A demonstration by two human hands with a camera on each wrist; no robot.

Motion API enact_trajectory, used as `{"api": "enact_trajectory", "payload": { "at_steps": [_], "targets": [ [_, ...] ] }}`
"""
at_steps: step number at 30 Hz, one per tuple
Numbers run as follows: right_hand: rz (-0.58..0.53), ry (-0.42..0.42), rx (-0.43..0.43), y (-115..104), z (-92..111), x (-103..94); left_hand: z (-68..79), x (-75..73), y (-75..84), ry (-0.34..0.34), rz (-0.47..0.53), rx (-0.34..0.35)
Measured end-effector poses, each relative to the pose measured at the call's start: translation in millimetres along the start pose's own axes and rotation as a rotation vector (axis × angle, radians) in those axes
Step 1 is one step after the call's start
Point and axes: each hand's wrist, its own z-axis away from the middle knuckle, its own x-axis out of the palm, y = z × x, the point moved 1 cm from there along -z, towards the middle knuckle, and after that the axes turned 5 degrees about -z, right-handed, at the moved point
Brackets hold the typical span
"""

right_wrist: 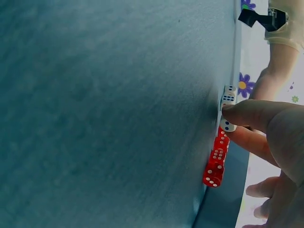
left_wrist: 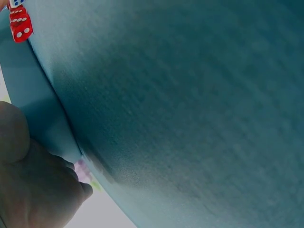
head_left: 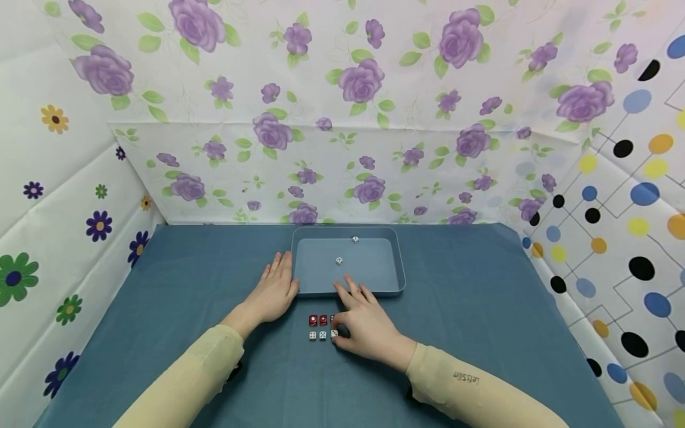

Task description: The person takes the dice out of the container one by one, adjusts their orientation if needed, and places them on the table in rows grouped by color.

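My right hand (head_left: pixel 369 330) pinches a white die (right_wrist: pixel 228 124) between thumb and index finger, at the right end of a row of white dice (head_left: pixel 323 336). Its other fingers stretch toward the tray's front rim. Just behind that row stands a row of red dice (head_left: pixel 313 320), its right end partly covered by the hand. My left hand (head_left: pixel 272 295) lies with extended fingers along the left side of the grey-blue tray (head_left: pixel 316 282), thumb at its front left corner. Inside the tray are two more white dice, one near the middle (head_left: pixel 339 261) and one near the back (head_left: pixel 355 239).
A blue cloth (head_left: pixel 471 297) covers the table. Behind it rises a sheet with purple roses (head_left: pixel 369 190). Patterned sheets also flank the table, flowered on the left (head_left: pixel 64 238) and dotted on the right (head_left: pixel 615 238).
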Motion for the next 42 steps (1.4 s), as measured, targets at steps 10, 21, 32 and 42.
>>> {"api": "enact_trajectory", "payload": {
  "at_steps": [10,21,32,42],
  "targets": [
    [0.019,-0.003,-0.003,-0.6,0.2,3.2,4.1,-5.7,6.5,0.028,0.020,0.011],
    [0.033,-0.004,0.004,-1.2,0.1,5.5,2.2,-1.8,5.1,0.016,0.012,0.005],
    [0.036,0.000,-0.002,-2.5,-1.2,3.1,2.3,-1.8,2.7,0.030,0.025,0.011],
    [0.033,0.003,-0.001,-2.9,-1.2,3.0,2.4,-2.8,3.6,0.012,0.028,0.003]
  ]
}}
